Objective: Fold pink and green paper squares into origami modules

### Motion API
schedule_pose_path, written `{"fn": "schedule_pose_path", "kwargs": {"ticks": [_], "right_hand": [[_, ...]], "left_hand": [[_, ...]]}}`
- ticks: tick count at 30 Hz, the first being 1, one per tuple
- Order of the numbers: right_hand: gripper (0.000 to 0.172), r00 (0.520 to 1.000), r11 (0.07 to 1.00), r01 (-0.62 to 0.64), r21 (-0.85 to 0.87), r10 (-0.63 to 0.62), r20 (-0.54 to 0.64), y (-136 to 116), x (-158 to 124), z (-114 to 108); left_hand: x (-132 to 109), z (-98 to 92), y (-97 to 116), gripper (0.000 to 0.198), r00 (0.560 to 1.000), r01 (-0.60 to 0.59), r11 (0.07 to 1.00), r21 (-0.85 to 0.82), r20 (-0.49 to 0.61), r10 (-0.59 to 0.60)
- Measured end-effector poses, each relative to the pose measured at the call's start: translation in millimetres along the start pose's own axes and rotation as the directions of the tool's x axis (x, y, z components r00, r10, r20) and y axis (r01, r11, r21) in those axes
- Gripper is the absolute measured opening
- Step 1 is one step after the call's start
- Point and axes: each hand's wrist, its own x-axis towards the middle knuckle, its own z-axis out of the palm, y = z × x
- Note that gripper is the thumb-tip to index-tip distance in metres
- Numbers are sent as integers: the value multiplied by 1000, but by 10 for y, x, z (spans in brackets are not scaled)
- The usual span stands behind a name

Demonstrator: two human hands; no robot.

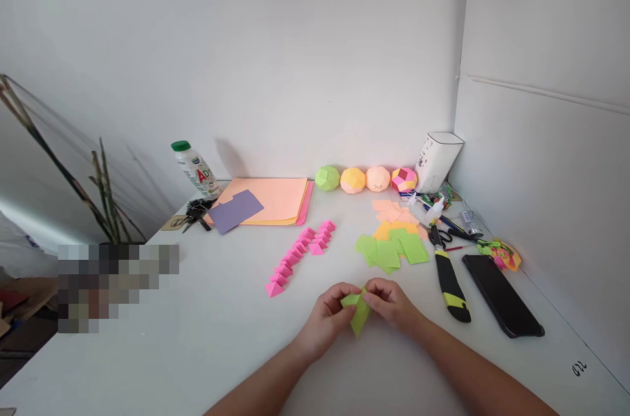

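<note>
A folded piece of green paper (pixel 361 316) is held up between both my hands near the front of the table. My left hand (pixel 333 314) pinches its left side, thumb in front. At the upper right edge, my right hand (pixel 388 301) grips it between thumb and fingers. Beyond my hands lie several loose green paper pieces (pixel 388 254), overlapping yellow-orange sheets (pixel 383 230) and peach ones (pixel 394 211). Left of these, folded pink paper units (pixel 295 252) stand in two slanting rows.
Against the wall sit a green paper ball (pixel 327 178), other paper balls and a white box (pixel 438 162). A black-and-yellow cutter (pixel 450 288), scissors (pixel 438 237) and a phone (pixel 503 296) lie at right. At back left are a bottle (pixel 195 170), large coloured sheets (pixel 275 196) and a purple card (pixel 236 211).
</note>
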Motion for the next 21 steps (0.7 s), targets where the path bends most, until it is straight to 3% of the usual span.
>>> {"fn": "schedule_pose_path", "kwargs": {"ticks": [3, 6, 13, 21], "right_hand": [[26, 1000, 999, 10, -39, -10, -1, -9, -5, -4], [28, 999, 998, 35, -51, -34, 4, 1, 0, -4], [26, 995, 990, 94, -108, -96, -11, 26, 12, -10], [26, 996, 993, 75, -86, -79, -44, 34, 10, -22]], "left_hand": [[-2, 1, -11, 25, 996, -74, 988, 134, 53, 68], [10, -7, -33, 27, 991, -130, 973, 188, 37, 126], [20, 3, -41, 32, 988, -142, 977, 157, -33, 149], [11, 2, 12, 30, 991, -132, 984, 117, -9, 134]]}}
